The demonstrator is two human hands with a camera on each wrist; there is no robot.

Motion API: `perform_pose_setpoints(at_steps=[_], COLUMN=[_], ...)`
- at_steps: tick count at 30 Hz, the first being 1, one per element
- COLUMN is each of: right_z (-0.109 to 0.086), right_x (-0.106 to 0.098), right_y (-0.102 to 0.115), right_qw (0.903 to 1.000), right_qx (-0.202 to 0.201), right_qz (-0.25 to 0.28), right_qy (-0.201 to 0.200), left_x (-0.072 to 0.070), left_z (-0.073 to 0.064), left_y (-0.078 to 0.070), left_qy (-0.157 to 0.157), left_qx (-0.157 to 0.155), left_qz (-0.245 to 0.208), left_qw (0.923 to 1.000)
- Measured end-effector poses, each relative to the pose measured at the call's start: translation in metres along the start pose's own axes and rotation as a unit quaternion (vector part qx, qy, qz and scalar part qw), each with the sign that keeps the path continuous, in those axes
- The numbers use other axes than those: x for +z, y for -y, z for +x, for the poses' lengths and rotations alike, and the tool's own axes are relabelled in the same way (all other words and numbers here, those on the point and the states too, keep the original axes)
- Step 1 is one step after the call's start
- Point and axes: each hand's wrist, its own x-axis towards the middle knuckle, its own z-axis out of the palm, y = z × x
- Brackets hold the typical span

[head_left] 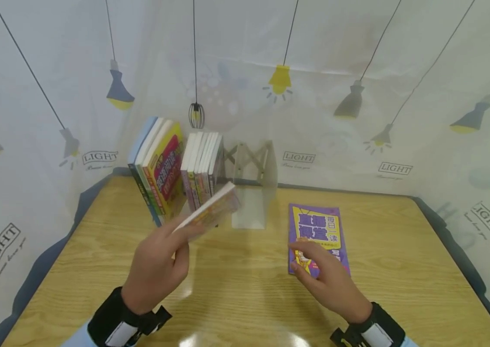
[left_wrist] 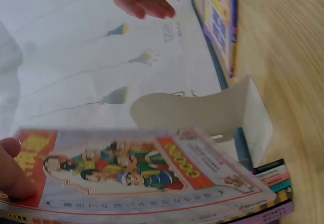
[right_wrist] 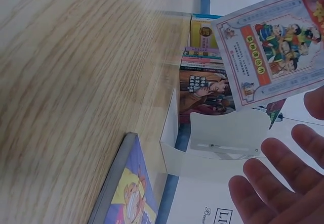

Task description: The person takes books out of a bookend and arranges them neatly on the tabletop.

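My left hand (head_left: 156, 267) pinches a thin book (head_left: 212, 209) by its near end and holds it tilted above the table. Its cover (left_wrist: 126, 173) shows a group of cartoon figures and a red corner in the left wrist view. The right hand (head_left: 333, 284) hovers with loosely bent fingers over a purple and yellow book (head_left: 314, 224) that lies flat on the table. Nothing is held in the right hand; in the right wrist view its fingers (right_wrist: 281, 183) are spread. Whether it touches the purple book is unclear in the head view.
Behind the left hand, several thin white-paged books (head_left: 201, 159) stand upright beside larger, leaning books (head_left: 158, 166). A pale expandable bookend (head_left: 249, 207) with crossed bars stands to their right. A wall sheet (head_left: 236, 48) printed with lamps surrounds the wooden table (head_left: 384, 231).
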Motion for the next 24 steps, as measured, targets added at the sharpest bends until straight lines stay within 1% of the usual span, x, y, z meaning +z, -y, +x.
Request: perform_pose_setpoints(at_steps=[3, 5, 8, 10, 13, 15, 19, 21, 24], right_z=[0.001, 0.001, 0.002, 0.002, 0.001, 0.001, -0.001, -0.003, -0.005], right_x=[0.0, -0.001, -0.001, -0.001, -0.001, -0.002, -0.001, -0.002, -0.004], right_y=[0.003, 0.005, 0.008, 0.01, 0.013, 0.016, 0.018, 0.019, 0.019], right_qw=[0.9998, 0.9996, 0.9994, 0.9994, 0.999, 0.9983, 0.9942, 0.9913, 0.9873], right_qx=[0.01, 0.012, 0.006, -0.005, -0.026, -0.047, -0.096, -0.119, -0.146], right_qz=[0.013, 0.021, 0.03, 0.033, 0.034, 0.034, 0.038, 0.043, 0.05], right_qy=[0.009, 0.014, 0.015, 0.011, 0.005, 0.009, 0.029, 0.037, 0.035], left_x=[-0.005, -0.007, -0.007, -0.006, -0.004, -0.003, -0.001, 0.0, 0.001], left_z=[-0.001, -0.001, -0.003, -0.005, -0.009, -0.01, -0.008, -0.007, -0.008], left_y=[-0.01, -0.015, -0.022, -0.025, -0.029, -0.031, -0.035, -0.036, -0.036], left_qy=[-0.001, 0.006, 0.035, 0.064, 0.104, 0.124, 0.138, 0.143, 0.15], left_qx=[0.029, 0.049, 0.073, 0.079, 0.088, 0.094, 0.108, 0.11, 0.104], left_qz=[-0.021, -0.037, -0.071, -0.097, -0.136, -0.16, -0.197, -0.203, -0.206], left_qw=[0.9994, 0.9981, 0.9942, 0.99, 0.9813, 0.9748, 0.9646, 0.9625, 0.9613])
